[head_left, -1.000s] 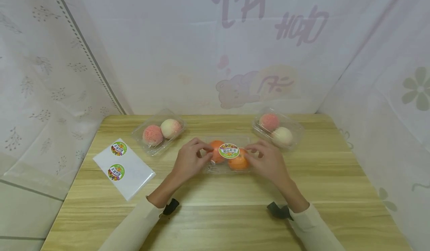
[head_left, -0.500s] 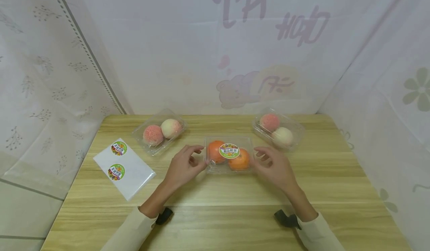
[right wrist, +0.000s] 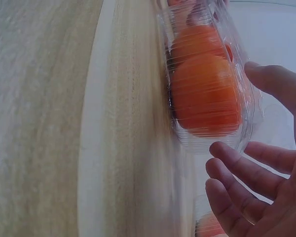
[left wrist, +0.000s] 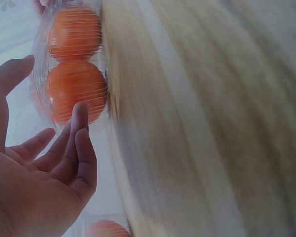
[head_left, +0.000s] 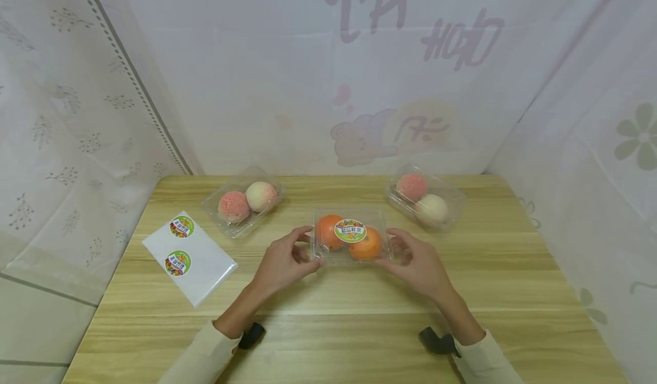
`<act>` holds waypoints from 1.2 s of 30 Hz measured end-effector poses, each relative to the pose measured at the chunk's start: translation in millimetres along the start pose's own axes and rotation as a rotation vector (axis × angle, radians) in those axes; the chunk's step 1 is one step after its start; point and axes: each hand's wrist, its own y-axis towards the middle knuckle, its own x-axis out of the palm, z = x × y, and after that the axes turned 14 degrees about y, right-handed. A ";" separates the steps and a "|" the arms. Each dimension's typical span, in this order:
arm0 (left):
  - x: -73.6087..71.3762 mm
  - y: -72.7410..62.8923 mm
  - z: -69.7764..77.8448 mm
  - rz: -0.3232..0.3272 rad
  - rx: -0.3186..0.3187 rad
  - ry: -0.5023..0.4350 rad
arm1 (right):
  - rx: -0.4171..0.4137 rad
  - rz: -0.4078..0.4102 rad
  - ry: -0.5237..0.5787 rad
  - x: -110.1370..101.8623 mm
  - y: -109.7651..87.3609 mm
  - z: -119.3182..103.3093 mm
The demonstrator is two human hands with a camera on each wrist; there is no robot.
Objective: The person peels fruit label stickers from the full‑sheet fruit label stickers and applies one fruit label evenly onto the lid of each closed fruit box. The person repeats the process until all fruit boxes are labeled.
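Observation:
A clear plastic clamshell box [head_left: 377, 215] with two orange fruits [head_left: 365, 245] inside lies mid-table in the head view. Its lid is closed and carries an oval fruit sticker [head_left: 351, 231]. My left hand [head_left: 282, 263] is at the box's left end, fingers spread and gently bent, thumb near the front corner. At the opposite end, my right hand [head_left: 420, 263] mirrors it. Both wrist views show loosely extended fingers, with the left fingertips [left wrist: 80, 111] overlapping the box end and the right fingertips [right wrist: 219, 148] right beside it. Each thumb is up by the lid edge.
Two more clear boxes, the left one [head_left: 237, 233] and the right one [head_left: 451, 195], stand behind, each with pink and cream round fruits. A white sticker sheet [head_left: 200, 270] with two round labels lies left on the wooden table [head_left: 339, 338]. Patterned curtains surround the table.
Both hands have drawn back from the sticker on the lid, moved outward, and now flank the box's two ends. The box and sticker have stayed in place.

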 end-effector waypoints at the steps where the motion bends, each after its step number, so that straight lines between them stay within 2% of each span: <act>1: 0.1 -0.1 0.2 -0.002 0.003 -0.002 | -0.003 0.000 0.003 0.3 0.1 -0.1; 7: 0.8 -1.5 0.6 -0.001 0.030 0.005 | -0.014 -0.006 0.012 1.2 -0.3 -0.8; 16: 0.7 -1.8 1.9 0.063 0.099 0.056 | -0.053 0.006 0.000 2.1 -0.5 -0.6; 25: -2.4 2.5 2.3 0.079 0.088 0.075 | -0.090 0.028 -0.006 4.4 4.6 0.2; 36: -8.7 13.1 -0.5 0.072 0.063 0.072 | -0.041 0.012 0.037 8.8 22.5 2.5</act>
